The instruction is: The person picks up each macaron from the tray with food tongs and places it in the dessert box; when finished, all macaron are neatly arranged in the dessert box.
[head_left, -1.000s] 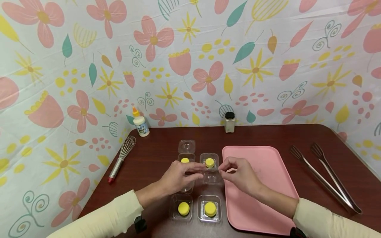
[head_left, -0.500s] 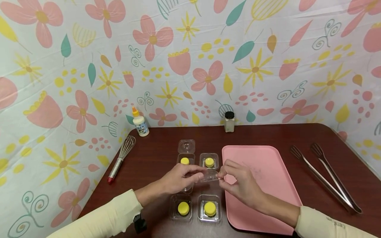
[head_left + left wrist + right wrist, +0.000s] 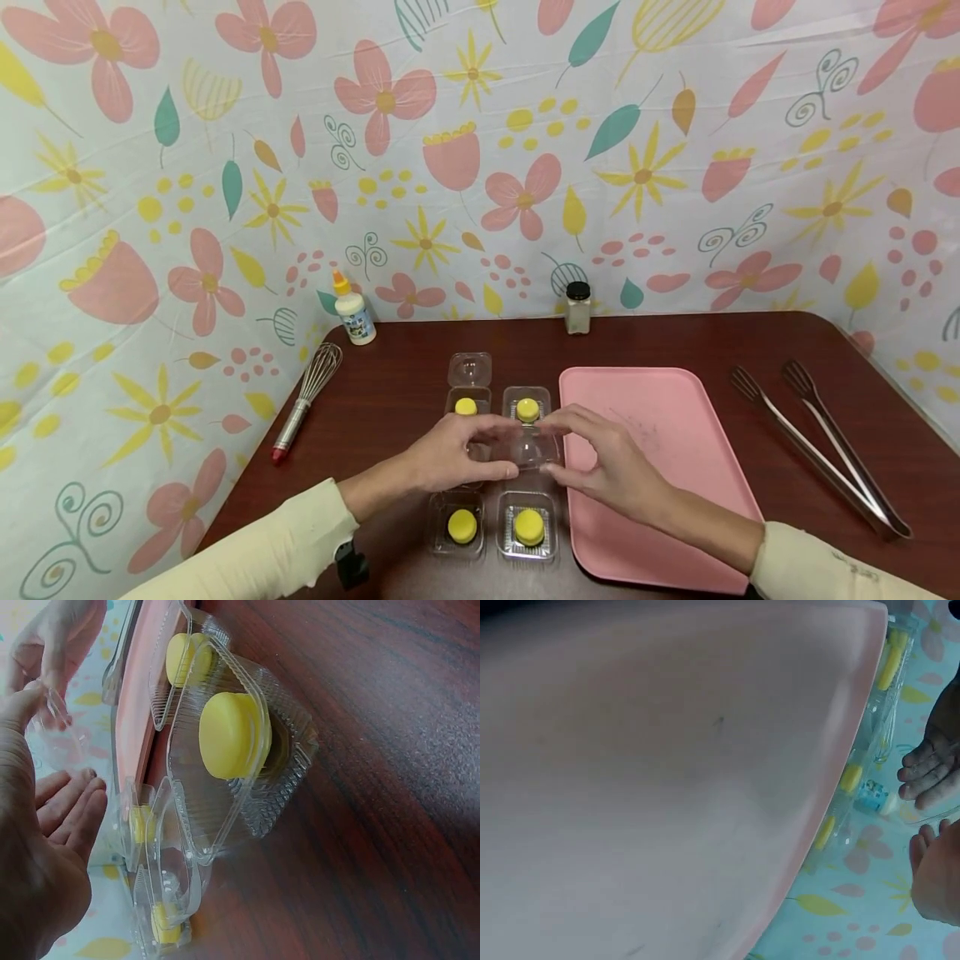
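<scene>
My left hand [image 3: 456, 454] and right hand [image 3: 617, 460] face each other over the middle of the table. Thumbs and fingertips of both hands hold opposite sides of a clear plastic lid [image 3: 531, 452]. The left wrist view shows this lid [image 3: 64, 746] raised between the hands, its outline faint. Just beyond sits a clear box [image 3: 543, 397] with a yellow macaron [image 3: 528, 409]. Behind my left fingers, another open box [image 3: 483, 393] holds a yellow macaron [image 3: 466, 407]. Closer to me stand two boxes [image 3: 502, 552], with a macaron [image 3: 529, 527] in the right one.
A pink tray [image 3: 675, 508] lies right of the boxes, under my right hand. Tongs [image 3: 832, 454] rest at the far right, a whisk [image 3: 307, 396] at the left. A glue bottle [image 3: 355, 312] and a black-capped jar [image 3: 578, 310] stand along the back edge.
The clear lid has tilted, then turned broad side up between my hands. My right hand has changed from pinching one edge to a wider grip, and my left thumb and fingers have spread.
</scene>
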Tool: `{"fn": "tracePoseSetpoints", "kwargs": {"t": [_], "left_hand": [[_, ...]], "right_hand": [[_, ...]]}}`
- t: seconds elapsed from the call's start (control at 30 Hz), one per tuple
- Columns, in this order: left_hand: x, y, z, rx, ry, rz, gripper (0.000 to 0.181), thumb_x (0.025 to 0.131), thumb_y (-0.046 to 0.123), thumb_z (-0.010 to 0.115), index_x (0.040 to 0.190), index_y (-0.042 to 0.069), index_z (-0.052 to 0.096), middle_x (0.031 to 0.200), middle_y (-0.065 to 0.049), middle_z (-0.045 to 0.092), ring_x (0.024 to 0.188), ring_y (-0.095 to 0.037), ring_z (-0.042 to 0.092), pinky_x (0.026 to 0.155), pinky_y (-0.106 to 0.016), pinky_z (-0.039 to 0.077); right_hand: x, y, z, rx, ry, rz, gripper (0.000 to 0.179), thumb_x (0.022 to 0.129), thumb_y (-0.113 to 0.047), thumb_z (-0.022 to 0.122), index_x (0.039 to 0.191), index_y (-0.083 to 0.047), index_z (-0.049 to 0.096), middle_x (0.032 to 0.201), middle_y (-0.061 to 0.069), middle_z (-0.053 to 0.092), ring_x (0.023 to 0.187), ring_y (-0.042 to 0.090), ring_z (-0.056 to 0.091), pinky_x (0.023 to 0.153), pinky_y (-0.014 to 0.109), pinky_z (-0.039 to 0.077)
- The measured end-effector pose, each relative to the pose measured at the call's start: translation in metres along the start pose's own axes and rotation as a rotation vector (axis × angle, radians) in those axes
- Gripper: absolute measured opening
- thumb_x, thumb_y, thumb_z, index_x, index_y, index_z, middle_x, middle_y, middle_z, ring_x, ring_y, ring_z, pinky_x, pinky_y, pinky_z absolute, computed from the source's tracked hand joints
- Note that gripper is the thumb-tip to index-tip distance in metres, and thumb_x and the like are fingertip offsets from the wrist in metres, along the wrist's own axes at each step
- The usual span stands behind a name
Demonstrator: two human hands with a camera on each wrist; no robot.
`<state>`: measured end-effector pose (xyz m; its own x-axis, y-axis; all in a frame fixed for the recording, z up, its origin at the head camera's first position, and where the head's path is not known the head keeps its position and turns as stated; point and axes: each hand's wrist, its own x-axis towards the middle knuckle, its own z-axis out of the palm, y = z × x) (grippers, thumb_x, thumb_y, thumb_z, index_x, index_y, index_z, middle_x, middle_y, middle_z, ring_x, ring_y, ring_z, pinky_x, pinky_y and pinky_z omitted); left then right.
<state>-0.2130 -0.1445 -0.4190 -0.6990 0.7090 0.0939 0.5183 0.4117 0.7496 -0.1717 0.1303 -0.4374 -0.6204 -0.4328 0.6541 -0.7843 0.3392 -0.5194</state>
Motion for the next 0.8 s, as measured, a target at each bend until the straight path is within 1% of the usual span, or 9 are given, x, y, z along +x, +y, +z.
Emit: {"fn": "tracePoseSetpoints", "kwargs": {"t": [0.07, 0.13, 0.17, 0.23, 0.33, 0.43, 0.57, 0.7, 0.8], "left_hand": [[-0.001, 0.000, 0.000, -0.001, 0.009, 0.015, 0.062, 0.093, 0.036, 0.084, 0.147, 0.012, 0.064, 0.133, 0.005, 0.072, 0.121, -0.010, 0.067, 0.101, -0.040, 0.057], [-0.001, 0.001, 0.000, 0.012, 0.018, 0.041, 0.065, 0.092, 0.034, 0.086, 0.148, 0.011, 0.063, 0.135, 0.006, 0.071, 0.123, -0.010, 0.066, 0.103, -0.037, 0.055], [-0.001, 0.001, 0.000, 0.025, 0.022, 0.060, 0.066, 0.091, 0.033, 0.087, 0.148, 0.010, 0.063, 0.136, 0.006, 0.071, 0.123, -0.010, 0.066, 0.104, -0.036, 0.055], [-0.002, 0.001, 0.001, 0.059, 0.031, 0.099, 0.067, 0.090, 0.032, 0.089, 0.147, 0.009, 0.062, 0.136, 0.005, 0.070, 0.123, -0.010, 0.066, 0.105, -0.033, 0.054], [-0.003, 0.000, 0.003, 0.125, 0.043, 0.150, 0.070, 0.088, 0.032, 0.090, 0.147, 0.008, 0.062, 0.137, 0.003, 0.070, 0.121, -0.010, 0.066, 0.104, -0.034, 0.055], [-0.006, 0.000, 0.007, 0.200, 0.044, 0.187, 0.072, 0.086, 0.035, 0.091, 0.147, 0.010, 0.062, 0.137, 0.003, 0.069, 0.120, -0.013, 0.066, 0.102, -0.036, 0.055], [-0.011, 0.001, 0.012, 0.315, 0.023, 0.219, 0.076, 0.085, 0.043, 0.092, 0.148, 0.013, 0.060, 0.139, 0.004, 0.067, 0.124, -0.012, 0.063, 0.105, -0.032, 0.053], [-0.017, 0.002, 0.016, 0.432, -0.002, 0.253, 0.081, 0.085, 0.051, 0.089, 0.150, 0.014, 0.058, 0.144, 0.005, 0.064, 0.132, -0.010, 0.059, 0.110, -0.033, 0.049], [-0.021, 0.003, 0.020, 0.515, -0.019, 0.282, 0.083, 0.084, 0.057, 0.087, 0.150, 0.015, 0.057, 0.145, 0.005, 0.062, 0.134, -0.009, 0.058, 0.111, -0.032, 0.048]], "right_hand": [[-0.001, 0.000, -0.001, -0.010, -0.038, 0.091, 0.057, 0.081, -0.014, 0.094, 0.132, -0.011, 0.069, 0.124, -0.001, 0.072, 0.108, 0.015, 0.071, 0.096, 0.040, 0.059], [-0.003, 0.000, -0.002, -0.001, -0.074, 0.185, 0.063, 0.083, -0.023, 0.094, 0.138, -0.012, 0.067, 0.130, 0.000, 0.071, 0.111, 0.016, 0.071, 0.097, 0.050, 0.058], [-0.005, -0.001, -0.003, 0.008, -0.094, 0.231, 0.064, 0.084, -0.028, 0.093, 0.140, -0.013, 0.066, 0.133, 0.000, 0.071, 0.113, 0.017, 0.070, 0.098, 0.053, 0.057], [-0.007, -0.002, -0.003, 0.038, -0.130, 0.304, 0.066, 0.087, -0.035, 0.091, 0.144, -0.013, 0.064, 0.137, 0.001, 0.069, 0.116, 0.019, 0.070, 0.102, 0.055, 0.055], [-0.010, -0.003, -0.003, 0.072, -0.171, 0.360, 0.069, 0.089, -0.039, 0.089, 0.145, -0.010, 0.063, 0.140, 0.001, 0.068, 0.119, 0.022, 0.069, 0.104, 0.056, 0.053], [-0.012, -0.004, -0.002, 0.075, -0.193, 0.345, 0.068, 0.088, -0.036, 0.090, 0.144, -0.008, 0.064, 0.138, 0.002, 0.069, 0.119, 0.022, 0.070, 0.103, 0.055, 0.054], [-0.017, -0.007, 0.000, 0.037, -0.210, 0.263, 0.065, 0.086, -0.032, 0.092, 0.139, -0.007, 0.066, 0.134, 0.001, 0.071, 0.115, 0.018, 0.071, 0.099, 0.049, 0.058], [-0.021, -0.010, 0.003, -0.013, -0.223, 0.185, 0.063, 0.082, -0.025, 0.095, 0.136, -0.005, 0.068, 0.130, -0.002, 0.072, 0.113, 0.016, 0.070, 0.097, 0.043, 0.059], [-0.024, -0.013, 0.005, -0.040, -0.244, 0.162, 0.064, 0.080, -0.023, 0.096, 0.135, -0.005, 0.068, 0.128, -0.005, 0.072, 0.115, 0.016, 0.070, 0.097, 0.042, 0.059]]}}
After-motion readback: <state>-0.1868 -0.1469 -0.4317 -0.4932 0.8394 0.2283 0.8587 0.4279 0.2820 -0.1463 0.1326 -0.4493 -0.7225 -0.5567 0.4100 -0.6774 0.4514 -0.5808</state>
